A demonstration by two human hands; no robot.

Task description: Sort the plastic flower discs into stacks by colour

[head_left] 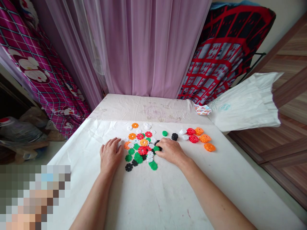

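Observation:
A loose pile of flower-shaped plastic interlocking discs lies mid-table, with orange (132,136), red (142,150), green (138,157), white (150,156) and black discs (129,167) overlapping. My right hand (170,149) is at the pile's right side, its thumb and fingers closed on a green disc (156,148). Black discs beside those fingertips are partly hidden by the hand. Left of the pile, my left hand (110,155) rests on the table with its fingers spread and nothing in them.
Small stacks of discs stand to the right: green (164,133), black (175,136), white (183,132), red (193,139) and orange (205,138). A white bag (247,102) lies at the right edge near a small patterned item (202,109). Purple curtains (153,48) hang behind.

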